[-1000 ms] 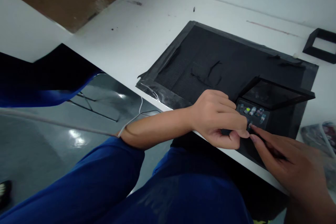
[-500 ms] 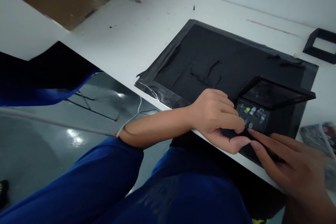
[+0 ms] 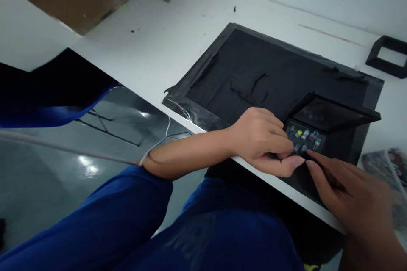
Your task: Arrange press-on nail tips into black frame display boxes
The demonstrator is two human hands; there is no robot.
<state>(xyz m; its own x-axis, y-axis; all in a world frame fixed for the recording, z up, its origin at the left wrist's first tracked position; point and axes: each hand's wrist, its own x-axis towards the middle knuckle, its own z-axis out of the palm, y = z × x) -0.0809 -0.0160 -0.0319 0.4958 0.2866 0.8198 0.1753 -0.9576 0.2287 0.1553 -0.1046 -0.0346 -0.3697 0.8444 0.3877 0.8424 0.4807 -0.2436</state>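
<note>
A small black case (image 3: 321, 130) lies on a dark mat, its see-through lid (image 3: 333, 112) tilted up at the back. Inside are several small decorated pieces (image 3: 304, 134) that look like press-on nails, one bright yellow-green. My left hand (image 3: 265, 142) is curled over the case's left front corner, fingers bent and thumb stretched toward the right thumb. From the right, my right hand (image 3: 346, 186) reaches the front edge, index fingertip beside a front-row nail and thumb just below it. Anything between the fingertips of either hand is too small or hidden to make out.
The mat (image 3: 286, 67) covers part of a white table (image 3: 143, 55), with loose dark threads on top. A black frame (image 3: 388, 57) stands far right, above a clear container (image 3: 384, 169) of mixed small items. A cable (image 3: 70, 149) runs to my left forearm. A blue chair (image 3: 57, 114) is left.
My right index fingertip has moved slightly up and in over the case. My left thumb and index have drawn closer together, and the thumb has risen a little. The case has stayed in place.
</note>
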